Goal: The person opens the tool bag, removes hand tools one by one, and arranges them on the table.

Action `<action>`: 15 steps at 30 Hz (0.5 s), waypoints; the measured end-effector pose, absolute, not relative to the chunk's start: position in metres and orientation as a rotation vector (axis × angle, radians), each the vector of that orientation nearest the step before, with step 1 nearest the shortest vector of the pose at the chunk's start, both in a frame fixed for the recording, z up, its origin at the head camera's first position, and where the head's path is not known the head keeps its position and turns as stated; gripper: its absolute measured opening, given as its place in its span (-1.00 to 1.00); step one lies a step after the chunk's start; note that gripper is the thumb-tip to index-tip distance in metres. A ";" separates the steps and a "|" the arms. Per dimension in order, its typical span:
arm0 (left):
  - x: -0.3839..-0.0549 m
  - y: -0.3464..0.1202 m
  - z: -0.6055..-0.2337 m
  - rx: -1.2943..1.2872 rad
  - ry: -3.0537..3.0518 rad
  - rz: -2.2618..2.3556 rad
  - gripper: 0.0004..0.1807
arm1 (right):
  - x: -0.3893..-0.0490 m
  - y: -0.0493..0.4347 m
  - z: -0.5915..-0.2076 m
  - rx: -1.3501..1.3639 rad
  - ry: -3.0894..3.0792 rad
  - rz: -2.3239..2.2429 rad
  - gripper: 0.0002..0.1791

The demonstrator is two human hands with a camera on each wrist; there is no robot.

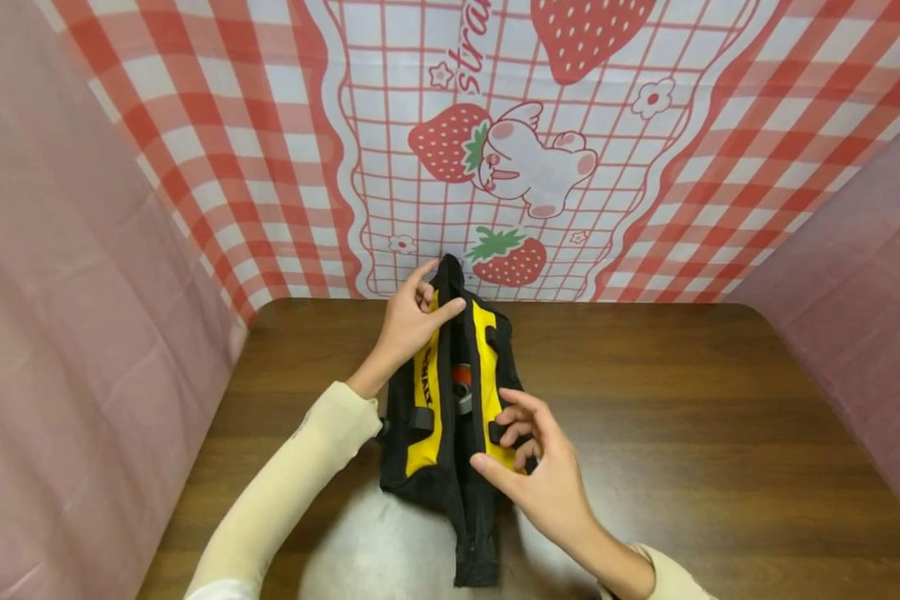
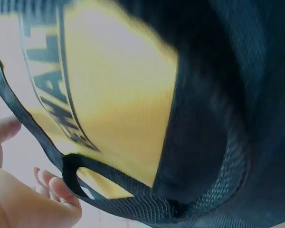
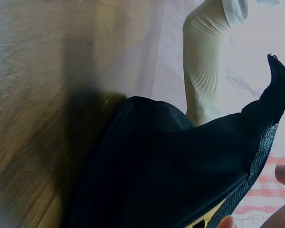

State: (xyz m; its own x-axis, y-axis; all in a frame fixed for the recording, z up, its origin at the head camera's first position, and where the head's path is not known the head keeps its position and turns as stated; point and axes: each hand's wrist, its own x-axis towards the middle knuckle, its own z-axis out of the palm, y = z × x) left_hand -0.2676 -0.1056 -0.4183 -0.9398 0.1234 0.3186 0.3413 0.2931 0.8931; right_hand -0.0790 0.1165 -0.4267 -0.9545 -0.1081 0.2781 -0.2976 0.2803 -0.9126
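Observation:
A black and yellow fabric tool bag (image 1: 423, 450) stands on the table, its long zipped top parted. Through the gap shows a round orange and grey item (image 1: 462, 388), mostly hidden inside. At the bag's far end is my left hand (image 1: 412, 321), thumb stretched across the rim and fingers at the left side. In the left wrist view, this hand's fingers lie beside a black strap loop (image 2: 104, 173). My right hand (image 1: 547, 471) hovers by the bag's right side, fingers loosely bent and apart, thumb reaching over the opening. The bag's zip end (image 3: 280, 80) sticks out toward me.
The brown wooden table (image 1: 682, 417) extends to both sides of the bag. Behind it hangs a red and white checked cloth (image 1: 270, 167) with strawberries. Pink curtains (image 1: 105, 333) close off the left and right sides.

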 end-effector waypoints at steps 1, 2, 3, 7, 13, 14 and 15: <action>-0.265 -0.104 -0.418 -0.423 -2.390 -1.710 -0.18 | -0.080 0.115 -0.427 0.369 -2.404 1.737 -0.20; -0.262 -0.103 -0.418 -0.418 -2.404 -1.713 -0.19 | -0.081 0.114 -0.427 0.362 -2.421 1.724 -0.18; -0.260 -0.102 -0.418 -0.415 -2.413 -1.711 -0.21 | -0.082 0.114 -0.428 0.357 -2.434 1.713 -0.17; -0.255 -0.103 -0.417 -0.390 -2.431 -1.677 -0.31 | -0.082 0.115 -0.431 0.380 -2.427 1.683 -0.14; -0.244 -0.109 -0.409 -0.398 -2.503 -1.634 -0.24 | -0.082 0.120 -0.430 0.473 -2.347 1.714 -0.14; -0.241 -0.110 -0.408 -0.413 -2.513 -1.634 -0.21 | -0.082 0.121 -0.429 0.490 -2.332 1.733 -0.13; -0.239 -0.111 -0.408 -0.429 -2.516 -1.640 -0.18 | -0.081 0.122 -0.429 0.508 -2.319 1.751 -0.13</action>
State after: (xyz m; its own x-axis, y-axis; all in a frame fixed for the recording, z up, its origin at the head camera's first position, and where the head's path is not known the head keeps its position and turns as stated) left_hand -0.2388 -0.1109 -0.4082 -0.9543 0.1752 0.2421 0.2922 0.3775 0.8787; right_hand -0.0813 0.1222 -0.4288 -0.9229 -0.1554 0.3524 -0.3815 0.2430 -0.8919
